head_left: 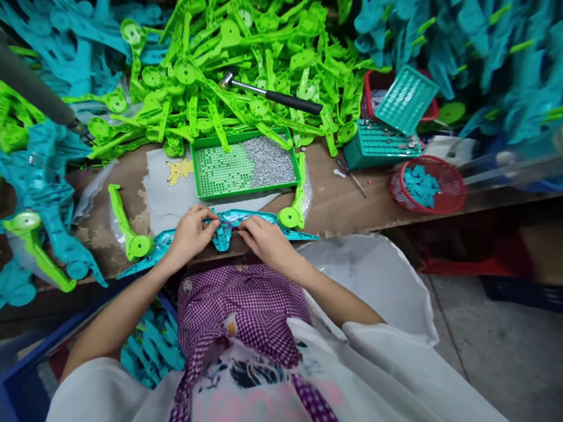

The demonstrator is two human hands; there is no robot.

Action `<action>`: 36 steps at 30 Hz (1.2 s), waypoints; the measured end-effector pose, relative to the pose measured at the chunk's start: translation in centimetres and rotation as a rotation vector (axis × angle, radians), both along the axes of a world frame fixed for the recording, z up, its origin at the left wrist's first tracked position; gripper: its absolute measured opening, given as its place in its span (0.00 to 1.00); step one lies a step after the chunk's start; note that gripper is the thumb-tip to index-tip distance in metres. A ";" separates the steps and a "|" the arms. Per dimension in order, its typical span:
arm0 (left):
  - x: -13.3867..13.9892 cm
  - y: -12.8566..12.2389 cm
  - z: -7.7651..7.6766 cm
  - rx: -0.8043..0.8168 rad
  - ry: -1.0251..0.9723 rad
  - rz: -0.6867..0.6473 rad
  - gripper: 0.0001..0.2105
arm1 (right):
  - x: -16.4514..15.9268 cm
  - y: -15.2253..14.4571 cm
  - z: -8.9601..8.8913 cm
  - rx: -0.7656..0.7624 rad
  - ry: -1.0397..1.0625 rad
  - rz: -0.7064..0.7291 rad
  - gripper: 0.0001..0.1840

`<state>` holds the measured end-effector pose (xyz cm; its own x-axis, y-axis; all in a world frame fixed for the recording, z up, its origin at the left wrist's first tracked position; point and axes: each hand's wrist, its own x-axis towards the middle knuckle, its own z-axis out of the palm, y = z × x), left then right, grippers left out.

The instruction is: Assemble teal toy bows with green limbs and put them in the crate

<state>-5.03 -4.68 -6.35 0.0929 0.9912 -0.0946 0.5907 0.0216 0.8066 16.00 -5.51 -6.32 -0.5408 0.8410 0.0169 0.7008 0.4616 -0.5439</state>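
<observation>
A long teal plastic shell (223,238) lies across the front edge of the bench, with a bright green arm with a round end (134,228) at its left and another green arm (297,203) at its right. Over the shell's middle, my left hand (191,234) is closed in a pinch, fingertips at a thin dark wire. My right hand (268,242) pinches the same wire just right of the centre; the fingertips partly hide it. Clear film shows beside both green arms.
Behind the shell stands a green tray (246,191) of small metal screws. A hammer (278,97) rests on heaped green arms (246,48). A screwdriver (352,177), teal baskets (380,152) and a red basket (430,206) of teal pieces are rightward. A power driver (24,76) hangs upper left.
</observation>
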 end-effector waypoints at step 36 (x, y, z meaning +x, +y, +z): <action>0.4 4.1 2.6 -0.269 0.145 -0.249 0.02 | -0.3 1.9 0.1 0.300 0.267 0.108 0.15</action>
